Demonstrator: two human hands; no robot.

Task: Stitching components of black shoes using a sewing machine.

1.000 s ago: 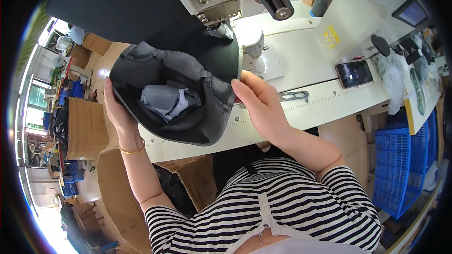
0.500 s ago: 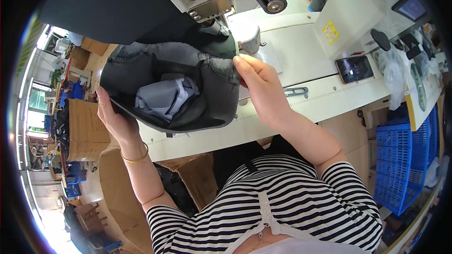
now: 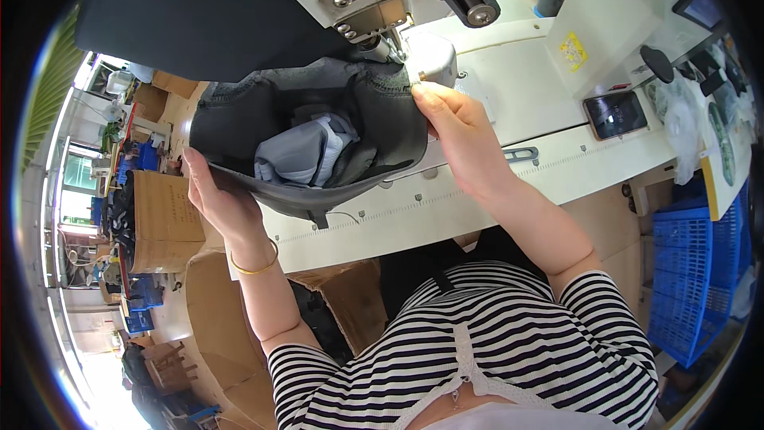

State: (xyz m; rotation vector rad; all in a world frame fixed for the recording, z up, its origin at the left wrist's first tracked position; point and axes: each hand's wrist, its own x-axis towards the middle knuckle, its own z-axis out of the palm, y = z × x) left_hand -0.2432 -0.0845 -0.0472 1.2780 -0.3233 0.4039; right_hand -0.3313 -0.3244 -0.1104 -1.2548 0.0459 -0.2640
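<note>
A black fabric bag (image 3: pixel 239 115) is held with its mouth open toward me, and grey-blue fabric (image 3: pixel 294 151) is bunched inside. My left hand (image 3: pixel 219 195) supports its left side from outside, the fingers partly hidden behind the cloth. At the right end of the rim, my right hand (image 3: pixel 455 123) pinches the stitched edge between thumb and fingers. That edge lies close to the needle area of a sewing machine (image 3: pixel 382 24). Below the bag hang a small black tab (image 3: pixel 320 218) and a loose thread.
The white machine table (image 3: pixel 477 171) carries a printed ruler along its front. Toward the right lie a phone (image 3: pixel 615 115) and clear plastic bags (image 3: pixel 675 123). Blue plastic crates (image 3: pixel 684 271) stand at lower right. Cardboard boxes (image 3: pixel 167 219) are on the left, and a black panel (image 3: pixel 199 12) fills the upper left.
The bag has risen slightly toward the machine and tilted, with both hands keeping their places on it. The tab and thread below it now show more clearly. The whole view has shifted a little.
</note>
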